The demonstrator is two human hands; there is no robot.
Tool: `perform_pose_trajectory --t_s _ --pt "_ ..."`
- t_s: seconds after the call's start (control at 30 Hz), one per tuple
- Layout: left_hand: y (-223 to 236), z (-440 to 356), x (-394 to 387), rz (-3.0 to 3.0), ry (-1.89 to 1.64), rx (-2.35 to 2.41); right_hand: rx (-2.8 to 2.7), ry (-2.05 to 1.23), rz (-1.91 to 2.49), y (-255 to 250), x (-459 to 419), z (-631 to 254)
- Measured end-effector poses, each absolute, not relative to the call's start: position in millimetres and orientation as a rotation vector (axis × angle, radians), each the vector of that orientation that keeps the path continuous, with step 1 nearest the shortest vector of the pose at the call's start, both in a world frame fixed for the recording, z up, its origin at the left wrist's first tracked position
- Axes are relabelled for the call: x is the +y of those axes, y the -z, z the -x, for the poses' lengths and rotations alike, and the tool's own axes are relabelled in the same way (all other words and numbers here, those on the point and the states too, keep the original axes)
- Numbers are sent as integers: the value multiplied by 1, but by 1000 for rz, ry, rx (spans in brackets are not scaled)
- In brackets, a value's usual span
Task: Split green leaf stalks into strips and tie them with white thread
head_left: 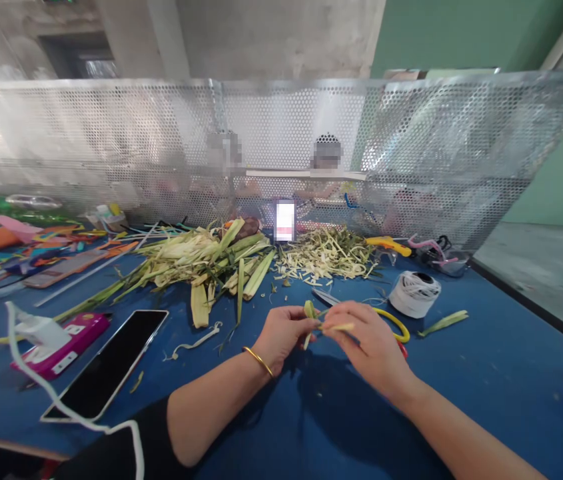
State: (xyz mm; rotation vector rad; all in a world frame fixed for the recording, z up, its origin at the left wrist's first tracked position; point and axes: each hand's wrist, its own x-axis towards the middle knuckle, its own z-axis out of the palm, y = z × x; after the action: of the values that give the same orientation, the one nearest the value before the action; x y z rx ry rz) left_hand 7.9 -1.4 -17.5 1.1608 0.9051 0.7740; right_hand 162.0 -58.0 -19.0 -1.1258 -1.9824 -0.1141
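A: Please, how many hands do you have here?
B: You have two: one left hand, one right hand.
A: And in front of you?
B: Two leaf piles, one roll of string, one pair of scissors, one power strip.

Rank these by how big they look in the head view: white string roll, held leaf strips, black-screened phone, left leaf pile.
1. left leaf pile
2. black-screened phone, its nearness helping
3. white string roll
4. held leaf strips, partly hidden
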Motion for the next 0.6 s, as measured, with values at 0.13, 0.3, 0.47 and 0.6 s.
perform_pose_trajectory --t_s 0.13,0.3,0.47,0.6 --pt "12 -8 -8 -1268 -610 853 -1738 -201 1411 23 -52 -169" --pt "10 -7 -11 -1261 -540 813 -1711 -237 1644 27 -47 -169" --pt "12 -10 -14 -1328 -555 904 -1699 -223 1655 29 -47 -167" --pt "16 -10 -10 -1244 -655 956 -1765 -28 1572 23 -52 -173"
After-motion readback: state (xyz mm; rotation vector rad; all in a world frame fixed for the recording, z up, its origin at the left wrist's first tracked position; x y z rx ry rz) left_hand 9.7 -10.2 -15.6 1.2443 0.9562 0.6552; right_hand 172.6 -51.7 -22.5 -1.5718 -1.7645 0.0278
